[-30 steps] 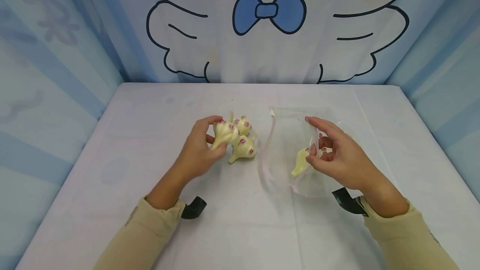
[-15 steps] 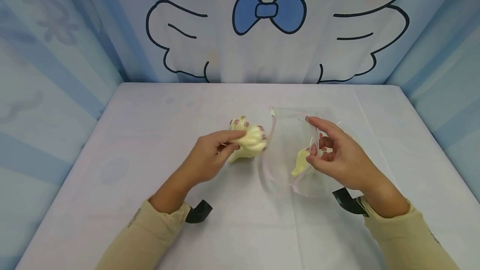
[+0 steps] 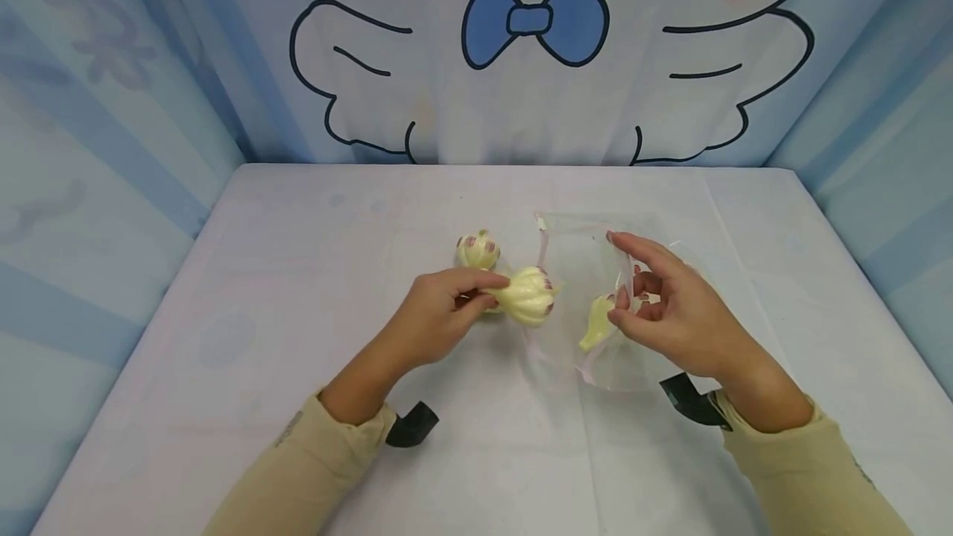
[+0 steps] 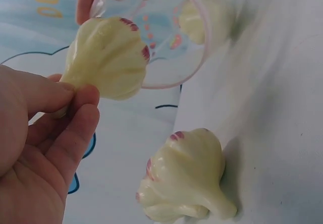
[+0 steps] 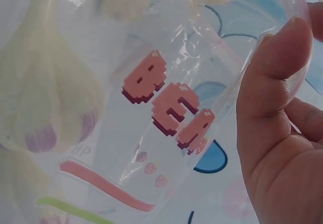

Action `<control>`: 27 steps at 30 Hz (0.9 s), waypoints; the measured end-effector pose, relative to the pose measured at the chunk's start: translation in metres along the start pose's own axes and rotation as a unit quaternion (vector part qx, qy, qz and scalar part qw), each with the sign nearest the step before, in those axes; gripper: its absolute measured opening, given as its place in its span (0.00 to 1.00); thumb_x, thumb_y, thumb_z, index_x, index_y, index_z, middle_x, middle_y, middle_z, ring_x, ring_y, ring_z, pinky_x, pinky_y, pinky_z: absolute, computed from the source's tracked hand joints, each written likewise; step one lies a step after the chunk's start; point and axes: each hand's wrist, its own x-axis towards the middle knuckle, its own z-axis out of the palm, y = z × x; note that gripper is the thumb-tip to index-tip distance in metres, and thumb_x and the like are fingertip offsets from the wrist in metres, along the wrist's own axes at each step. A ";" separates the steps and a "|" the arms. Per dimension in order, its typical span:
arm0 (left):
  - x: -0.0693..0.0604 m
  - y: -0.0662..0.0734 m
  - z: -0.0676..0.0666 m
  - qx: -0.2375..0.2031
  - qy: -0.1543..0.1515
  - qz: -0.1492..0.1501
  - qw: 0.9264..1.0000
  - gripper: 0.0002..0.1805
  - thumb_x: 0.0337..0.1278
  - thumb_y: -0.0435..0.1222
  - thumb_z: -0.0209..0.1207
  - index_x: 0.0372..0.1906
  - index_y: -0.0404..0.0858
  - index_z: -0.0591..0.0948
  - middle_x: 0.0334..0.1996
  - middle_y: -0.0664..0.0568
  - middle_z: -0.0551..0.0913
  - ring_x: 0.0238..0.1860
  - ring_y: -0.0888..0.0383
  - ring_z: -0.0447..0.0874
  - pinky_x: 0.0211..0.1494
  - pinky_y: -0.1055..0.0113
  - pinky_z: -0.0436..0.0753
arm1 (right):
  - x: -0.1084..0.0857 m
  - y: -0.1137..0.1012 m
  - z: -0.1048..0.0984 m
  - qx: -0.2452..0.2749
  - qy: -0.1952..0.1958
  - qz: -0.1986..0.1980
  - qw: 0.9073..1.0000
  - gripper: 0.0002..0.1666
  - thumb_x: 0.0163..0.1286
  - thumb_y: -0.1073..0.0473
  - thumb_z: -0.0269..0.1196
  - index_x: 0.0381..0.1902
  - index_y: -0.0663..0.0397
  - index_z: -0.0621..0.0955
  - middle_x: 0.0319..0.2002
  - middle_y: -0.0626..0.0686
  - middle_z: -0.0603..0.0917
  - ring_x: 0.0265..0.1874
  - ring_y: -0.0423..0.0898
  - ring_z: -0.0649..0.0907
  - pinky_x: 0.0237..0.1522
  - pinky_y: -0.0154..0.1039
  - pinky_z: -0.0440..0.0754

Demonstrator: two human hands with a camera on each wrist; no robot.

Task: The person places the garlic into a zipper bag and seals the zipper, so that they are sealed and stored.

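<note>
My left hand [image 3: 432, 317] pinches a pale yellow garlic bulb [image 3: 529, 296] by its stem, thumb against fingers. In the left wrist view the bulb's [image 4: 108, 57] purple-marked end points at the mouth of a clear plastic bag. My right hand [image 3: 685, 313] holds the pink-edged rim of this plastic bag [image 3: 569, 230], keeping its mouth spread. Inside the bag lies a garlic bulb [image 3: 597, 323]; the right wrist view shows a bulb [image 5: 53, 88] through the printed plastic, with more blurred behind. Another garlic bulb [image 3: 478, 250] stays on the table, beside one mostly hidden by my left hand.
A white cloth covers the table [image 3: 298, 222]. Behind it hangs a curtain [image 3: 536, 106] with a cartoon print and a blue bow; blue patterned curtains [image 3: 97, 213] close off both sides. Dark straps [image 3: 412, 425] stick out from the sleeves.
My left hand has moved to the right with the garlic bulb, off the group on the table and up to the bag's mouth. The right hand and bag have hardly moved.
</note>
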 end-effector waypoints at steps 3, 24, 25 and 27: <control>0.002 0.000 0.005 0.003 -0.011 -0.012 1.000 0.12 0.63 0.27 0.64 0.51 0.35 0.87 0.47 0.48 0.86 0.39 0.60 0.82 0.39 0.70 0.82 | 0.000 0.000 0.000 -0.007 0.000 0.001 1.000 0.46 0.59 0.77 0.67 0.74 0.59 0.65 0.56 0.52 0.70 0.32 0.42 0.76 0.24 0.29 0.79; 0.022 0.010 0.047 0.095 -0.129 -0.067 0.985 0.17 0.70 0.26 0.52 0.58 0.36 0.83 0.47 0.47 0.80 0.48 0.53 0.78 0.49 0.67 0.78 | 0.001 0.000 0.000 -0.001 -0.002 0.001 1.000 0.47 0.58 0.77 0.68 0.74 0.59 0.64 0.59 0.57 0.70 0.30 0.42 0.76 0.24 0.29 0.78; 0.023 0.011 0.049 0.098 -0.134 -0.074 0.983 0.18 0.70 0.25 0.52 0.59 0.35 0.83 0.48 0.47 0.80 0.49 0.53 0.78 0.49 0.68 0.78 | 0.001 -0.001 0.000 -0.003 -0.003 0.001 1.000 0.47 0.59 0.77 0.68 0.74 0.60 0.64 0.60 0.58 0.69 0.30 0.42 0.76 0.24 0.29 0.78; 0.024 0.014 0.052 0.100 -0.144 -0.084 0.981 0.21 0.68 0.22 0.50 0.60 0.35 0.82 0.48 0.46 0.79 0.49 0.54 0.78 0.46 0.71 0.78 | 0.001 -0.001 0.000 -0.007 -0.004 0.002 1.000 0.47 0.59 0.76 0.68 0.74 0.60 0.64 0.61 0.59 0.69 0.31 0.42 0.76 0.24 0.29 0.79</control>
